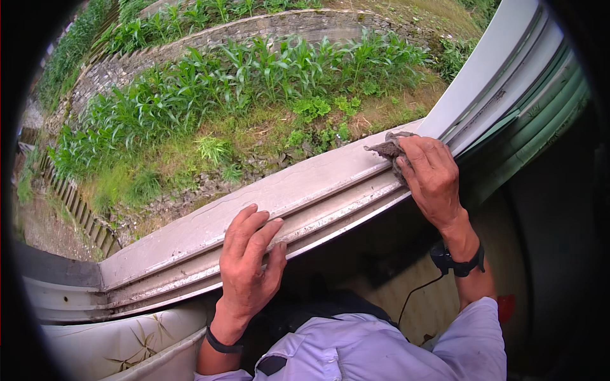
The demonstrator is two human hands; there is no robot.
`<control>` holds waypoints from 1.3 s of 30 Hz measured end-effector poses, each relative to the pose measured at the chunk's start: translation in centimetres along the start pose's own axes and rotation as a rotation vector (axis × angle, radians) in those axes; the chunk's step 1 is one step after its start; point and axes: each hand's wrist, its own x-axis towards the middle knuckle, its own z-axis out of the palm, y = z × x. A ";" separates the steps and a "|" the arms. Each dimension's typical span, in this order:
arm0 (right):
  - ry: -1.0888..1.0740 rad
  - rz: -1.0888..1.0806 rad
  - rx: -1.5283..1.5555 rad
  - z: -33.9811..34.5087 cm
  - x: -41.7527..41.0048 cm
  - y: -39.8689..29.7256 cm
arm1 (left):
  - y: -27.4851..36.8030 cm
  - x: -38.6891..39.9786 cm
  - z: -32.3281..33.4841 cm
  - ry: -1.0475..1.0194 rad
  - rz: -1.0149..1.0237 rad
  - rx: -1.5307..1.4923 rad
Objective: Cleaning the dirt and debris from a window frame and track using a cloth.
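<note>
Bunched in the fingers of my right hand (431, 176) is a grey-brown cleaning rag (393, 151). It lies against the right end of the sliding window's bottom track (329, 209), close to the white window sash (481, 71). My left hand (250, 262) rests over the track near its middle, fingers apart and holding nothing. Dirt and specks mark the grooves of the track, most thickly toward the left corner. Beyond the track runs the pale outer sill (305, 178), with a thin crack along it.
A curtain (147, 335) with a leaf print hangs at lower left, and green curtain folds (553, 112) hang at right. A cable (419, 293) trails from the watch-like device (457, 259) on my right wrist. Outside are corn plants (267, 71) and a stone wall (295, 28).
</note>
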 end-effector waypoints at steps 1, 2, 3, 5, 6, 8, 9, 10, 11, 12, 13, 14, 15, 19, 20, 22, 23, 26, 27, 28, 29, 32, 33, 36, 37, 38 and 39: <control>-0.001 -0.013 0.036 0.0 -0.1 -0.1 | -0.7 -0.8 -1.4 0.034 -0.056 0.075; -0.027 -0.005 -0.056 -0.3 -0.7 0.2 | -1.3 -1.2 -2.5 0.067 -0.091 0.097; -0.038 -0.005 -0.131 -0.3 -1.1 0.3 | -1.4 -1.6 -4.1 0.107 -0.129 0.141; -0.082 0.049 -0.096 0.0 -2.0 0.6 | -2.4 -2.4 -6.5 0.156 -0.195 0.214; -0.095 0.054 -0.078 0.3 -2.0 0.5 | -2.8 -3.0 -7.6 0.233 -0.223 0.260; -0.122 0.066 -0.024 0.6 -1.8 0.6 | -3.1 -4.7 -10.0 0.373 -0.262 0.369; -0.140 0.083 -0.009 0.8 -1.9 1.0 | -3.2 -5.7 -10.9 0.386 -0.281 0.412; -0.149 0.089 -0.010 1.1 -2.1 1.1 | -3.0 -6.9 -12.0 0.480 -0.306 0.454; -0.163 0.099 -0.030 1.3 -2.4 1.4 | -3.0 -8.0 -12.5 0.573 -0.325 0.476; -0.152 0.091 -0.044 1.4 -2.5 1.7 | -2.5 -9.2 -13.3 0.649 -0.305 0.493; -0.164 0.095 -0.065 1.6 -2.7 1.9 | -1.5 -10.3 -14.1 0.708 -0.281 0.496; -0.155 0.082 -0.074 1.8 -2.9 2.0 | -0.5 -11.2 -14.8 0.704 -0.157 0.495; -0.145 0.072 -0.087 2.0 -3.1 2.1 | 0.3 -12.1 -15.4 0.695 -0.032 0.490; -0.134 0.126 0.053 2.3 -3.3 2.9 | 0.7 -12.7 -18.6 0.616 -0.005 0.875; -0.153 0.147 0.038 2.2 -3.2 2.9 | -0.7 -12.9 -19.2 0.606 -0.168 0.968; -0.173 0.296 0.180 2.1 -2.7 2.0 | -2.0 -13.6 -20.4 0.650 -0.376 1.029; -0.197 0.450 0.313 2.1 -2.6 1.6 | -2.4 -14.1 -20.9 0.681 -0.441 1.074; -0.197 0.458 0.360 1.9 -2.9 1.2 | -2.9 -15.6 -23.3 0.784 -0.613 1.297; -0.195 0.438 0.326 1.9 -2.9 1.1 | -3.5 -15.9 -23.5 0.787 -0.611 1.293; -0.192 0.439 0.320 1.8 -3.0 0.9 | -4.0 -16.4 -23.5 0.882 -0.673 1.076; -0.201 0.410 0.306 1.7 -3.2 0.6 | -4.7 -16.7 -23.3 0.965 -0.727 0.850; -0.189 0.437 0.287 0.6 -3.4 -0.3 | -7.5 -15.2 -20.4 0.916 -0.631 0.735; -0.161 0.482 0.312 0.2 -3.2 -0.7 | -8.0 -15.0 -19.6 0.922 -0.601 0.689; -0.205 0.438 0.310 -0.2 -1.3 -2.8 | -7.7 -14.8 -18.9 0.783 -0.439 0.782; -0.215 0.359 0.267 -0.3 -0.5 -3.4 | -7.3 -14.9 -20.0 0.700 -0.405 0.838; -0.224 0.300 0.192 -0.6 0.0 -3.7 | -7.8 -14.8 -20.5 0.678 -0.453 0.793; -0.236 0.239 0.128 -0.7 0.2 -3.7 | -8.8 -14.9 -20.8 0.716 -0.547 0.693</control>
